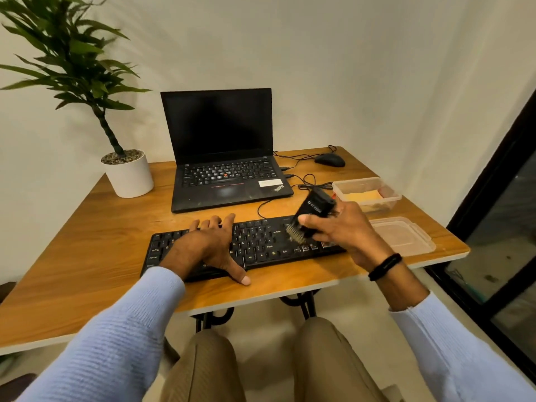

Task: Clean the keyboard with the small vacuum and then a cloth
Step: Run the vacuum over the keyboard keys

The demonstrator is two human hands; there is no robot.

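Head view: at 10 o'clock on the wooden counter stands a potted plant in a white pot. Toward the near edge lies the black keyboard, its long axis running about 9 to 3 o'clock with the right end tipped slightly toward 2. The left hand lies flat on its left half, fingers straight and spread toward 12, thumb reaching over the front edge. Directly at 12 o'clock of the keyboard an open black laptop faces the person, screen dark. Over the keyboard's right end the right hand, a dark band on its wrist, has its fingers clamped around the small vacuum; the vacuum's long axis is tilted, brush head pointing down toward 7 o'clock at the keys, tail toward 1. I cannot tell whether the bristles touch the keys. Behind it a black cable loops between laptop and keyboard. At 1 o'clock sits a black mouse. Right of the vacuum a clear plastic tub holds a yellow-orange cloth; its lid lies apart at the tub's 5 o'clock, near the counter's right edge.
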